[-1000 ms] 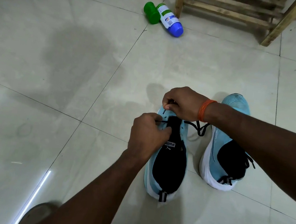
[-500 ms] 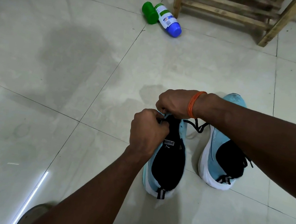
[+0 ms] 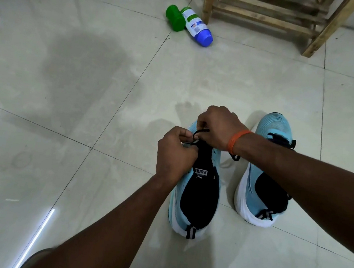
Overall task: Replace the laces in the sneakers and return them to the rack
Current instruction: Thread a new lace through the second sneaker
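Sneakers: two, light blue with black lining, left sneaker [image 3: 199, 193] and right sneaker [image 3: 271, 128], side by side on the floor [image 3: 86, 99]
Hands: two, left hand [image 3: 174, 153] and right hand [image 3: 217, 128], both at the left sneaker
Laces: two seen, both black, loose lace [image 3: 201, 130] pinched in the fingers of both hands, threaded lace [image 3: 283, 140] on the right sneaker
Bottles: two, lying down, green bottle [image 3: 175, 20] and white bottle [image 3: 195, 22] with blue cap
Rack [image 3: 266, 13]: one, wooden
Wristband [image 3: 236, 139]: one, orange, on the right wrist

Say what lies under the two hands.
The forepart of the nearer sneaker, its black tongue running out from below them. A black lace loops between the left hand and right hand, both pinching it. Eyelets and toe are covered.
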